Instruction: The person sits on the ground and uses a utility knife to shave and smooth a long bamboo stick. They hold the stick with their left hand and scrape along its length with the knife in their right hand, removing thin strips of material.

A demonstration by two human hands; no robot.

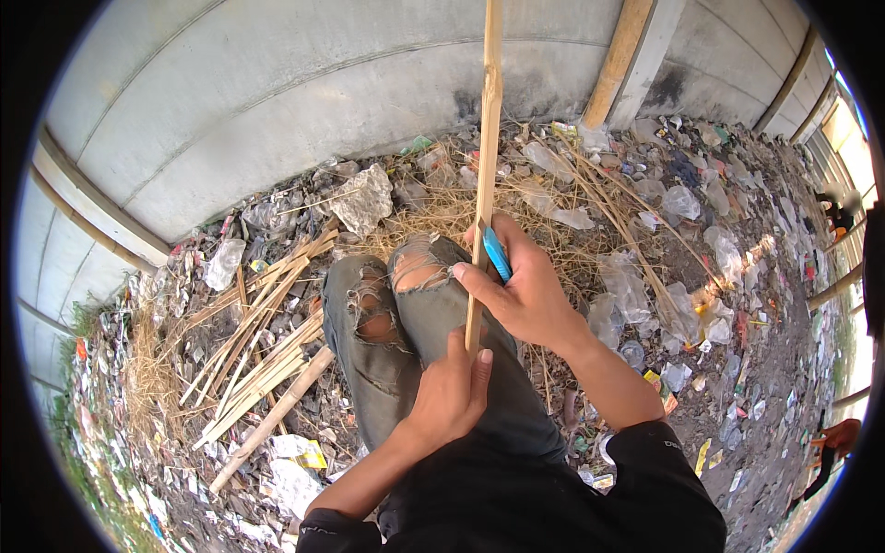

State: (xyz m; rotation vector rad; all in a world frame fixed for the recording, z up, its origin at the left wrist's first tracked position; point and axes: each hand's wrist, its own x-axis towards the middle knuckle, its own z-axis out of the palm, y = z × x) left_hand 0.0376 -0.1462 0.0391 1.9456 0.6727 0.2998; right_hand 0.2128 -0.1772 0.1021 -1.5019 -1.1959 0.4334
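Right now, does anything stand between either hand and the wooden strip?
Nothing visible does. The left hand grips the wooden strip near its lower end; the right hand touches it higher up, with a blue tool held alongside.

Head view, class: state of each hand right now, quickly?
Left hand: closed around the lower end of the wooden strip.
Right hand: closed, holding the blue tool against the strip.

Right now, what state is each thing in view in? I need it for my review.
Long, narrow tan wooden strip: held, far end out of frame.
Slim blue-handled cutter: held against the strip, blade unclear.
Left grip: closed on the strip's near end.
Right grip: closed on cutter and strip.
Loose pale wooden strips: heaped on the ground.
Dark grey-green fabric trousers: ripped at both knees.
Jagged pale-grey rock: unheld, on the ground.
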